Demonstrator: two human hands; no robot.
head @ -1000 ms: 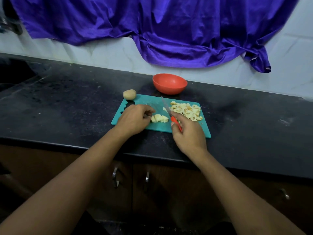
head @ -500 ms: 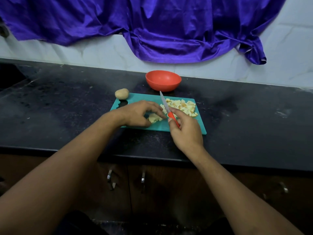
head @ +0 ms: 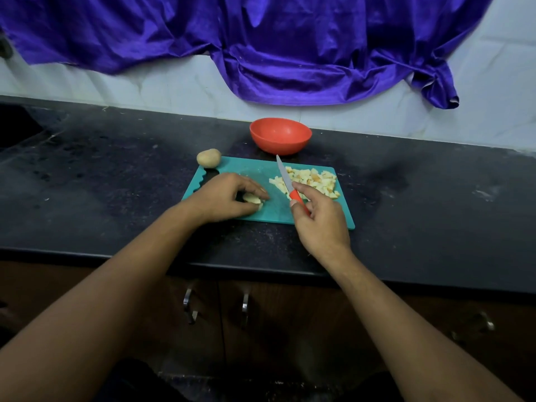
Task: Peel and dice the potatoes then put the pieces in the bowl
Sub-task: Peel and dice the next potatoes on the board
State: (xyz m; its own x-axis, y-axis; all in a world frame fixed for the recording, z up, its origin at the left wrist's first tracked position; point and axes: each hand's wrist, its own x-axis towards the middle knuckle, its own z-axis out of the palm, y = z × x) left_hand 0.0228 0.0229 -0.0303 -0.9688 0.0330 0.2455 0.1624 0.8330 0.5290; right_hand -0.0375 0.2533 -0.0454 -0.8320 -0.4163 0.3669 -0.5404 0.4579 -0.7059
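a dark stone counter (head: 116, 198) is running along a white tiled wall (head: 145, 82), and a teal cutting board (head: 261, 169) is lying on it near the front edge. at the board's middle, the person's left hand (head: 223, 200) is curling its fingers over a small peeled potato chunk (head: 251, 198), pinning it down. just to the right, the right hand (head: 322, 221) is gripping the red handle of a small knife (head: 285, 179). the blade is pointing away toward the wall, apart from the chunk, and is not cutting at this instant. behind the blade, a pile of diced potato (head: 313, 179) is sitting on the far right part of the board.

at the board's far left corner a whole potato (head: 208, 157) is waiting, and its skin looks to be on. beyond the board, well apart from both hands, a red bowl (head: 280, 136) is standing, and as far as i can see it is holding nothing. a purple cloth (head: 261, 39) is hanging on the wall above, and cabinet handles (head: 188, 303) are showing below the counter.

to my eye the job is sitting roughly midway. a good heap is diced, the chunk under the left hand is needing a few more cuts, the whole potato is wanting peeling and dicing, and no pieces are in the bowl yet.
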